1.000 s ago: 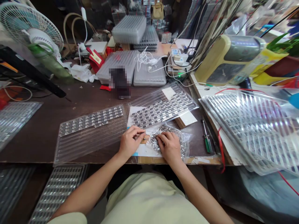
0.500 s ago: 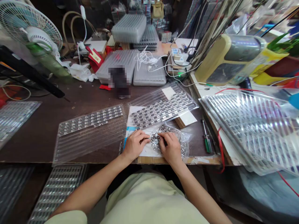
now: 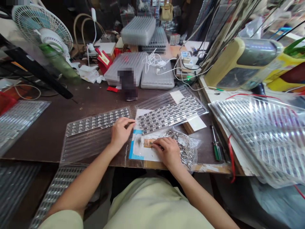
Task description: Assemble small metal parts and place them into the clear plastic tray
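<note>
Right hand [image 3: 168, 152] curls onto a small board [image 3: 148, 143], grip unclear; the open left hand [image 3: 121, 132] nears a tray [image 3: 95, 125] that a careless knock could shift.

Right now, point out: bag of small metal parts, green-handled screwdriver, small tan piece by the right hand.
Bag of small metal parts [image 3: 185, 152], head view, on the silver parts inside.
Green-handled screwdriver [image 3: 216, 153], head view, on the handle.
Small tan piece [image 3: 147, 143], head view, on its middle.

A green-handled screwdriver [image 3: 216, 152] is laid on the desk [image 3: 90, 98] right of the fingers [image 3: 156, 144]; stacked plastic trays [image 3: 138, 31] and a desk fan [image 3: 43, 31] are placed well beyond.
</note>
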### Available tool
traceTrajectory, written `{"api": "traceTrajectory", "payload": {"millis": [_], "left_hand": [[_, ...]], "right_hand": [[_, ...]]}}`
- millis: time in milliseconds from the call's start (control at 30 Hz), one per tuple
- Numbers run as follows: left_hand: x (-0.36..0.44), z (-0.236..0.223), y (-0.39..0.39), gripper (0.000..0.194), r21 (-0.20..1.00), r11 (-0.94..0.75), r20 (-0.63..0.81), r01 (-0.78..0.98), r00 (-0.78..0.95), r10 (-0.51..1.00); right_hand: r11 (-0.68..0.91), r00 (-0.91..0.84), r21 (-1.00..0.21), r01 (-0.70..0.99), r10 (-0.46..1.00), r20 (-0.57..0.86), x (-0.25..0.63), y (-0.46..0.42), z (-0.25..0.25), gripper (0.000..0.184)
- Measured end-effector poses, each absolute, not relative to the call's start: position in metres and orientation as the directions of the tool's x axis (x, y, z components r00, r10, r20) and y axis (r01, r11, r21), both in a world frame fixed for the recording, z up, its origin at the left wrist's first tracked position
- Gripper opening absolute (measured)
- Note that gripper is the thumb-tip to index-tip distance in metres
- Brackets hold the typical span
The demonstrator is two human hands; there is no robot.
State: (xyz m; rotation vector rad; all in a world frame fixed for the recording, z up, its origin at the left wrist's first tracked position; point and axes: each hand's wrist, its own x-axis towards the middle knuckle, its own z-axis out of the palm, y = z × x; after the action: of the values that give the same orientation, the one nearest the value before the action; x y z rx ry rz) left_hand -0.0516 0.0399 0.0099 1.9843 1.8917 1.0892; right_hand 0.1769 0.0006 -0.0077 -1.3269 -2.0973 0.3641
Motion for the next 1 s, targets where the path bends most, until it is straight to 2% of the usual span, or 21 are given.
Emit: {"api": "traceTrajectory", "payload": {"millis": [133, 300, 533, 733, 833, 933, 1000], "left_hand": [[-0.109, 0.002, 0.052, 0.016, 0.423, -0.019, 0.38, 0.906, -0.158, 0.912], [-0.125, -0.001, 0.041, 0.018, 0.338, 0.047, 0.408, 0.94, -0.191, 0.893], [-0.061, 0.017, 0.078, 0.016, 0.376, -0.179, 0.327, 0.909, 0.05, 0.944], [-0.041, 0.017, 0.102, 0.012, 0.344, -0.196, 0.26, 0.918, 0.107, 0.96], [-0.047, 0.021, 0.096, 0.013, 0.43, -0.162, 0.261, 0.888, 0.049, 0.964], [-0.054, 0.029, 0.077, 0.018, 0.632, -0.139, 0.238, 0.762, -0.02, 0.971], [-0.055, 0.032, 0.057, 0.025, 0.774, -0.116, 0.158, 0.623, -0.013, 0.987]], "right_hand": [[0.474, -0.317, -0.476, 0.74, 0.871, 0.375, 0.167, 0.002, -0.011, 0.012], [0.49, -0.323, -0.469, 0.734, 0.861, 0.394, 0.166, 0.004, -0.015, 0.012], [0.505, -0.364, -0.424, 0.752, 0.854, 0.371, 0.162, 0.001, -0.012, 0.012], [0.409, -0.284, -0.303, 0.861, 0.88, 0.381, 0.191, -0.001, -0.003, 0.021], [0.404, -0.294, -0.257, 0.878, 0.879, 0.375, 0.206, -0.002, -0.004, 0.021], [0.412, -0.314, -0.245, 0.878, 0.88, 0.356, 0.21, -0.003, -0.008, 0.01], [0.403, -0.306, -0.253, 0.88, 0.887, 0.347, 0.208, -0.003, -0.01, 0.009]]}}
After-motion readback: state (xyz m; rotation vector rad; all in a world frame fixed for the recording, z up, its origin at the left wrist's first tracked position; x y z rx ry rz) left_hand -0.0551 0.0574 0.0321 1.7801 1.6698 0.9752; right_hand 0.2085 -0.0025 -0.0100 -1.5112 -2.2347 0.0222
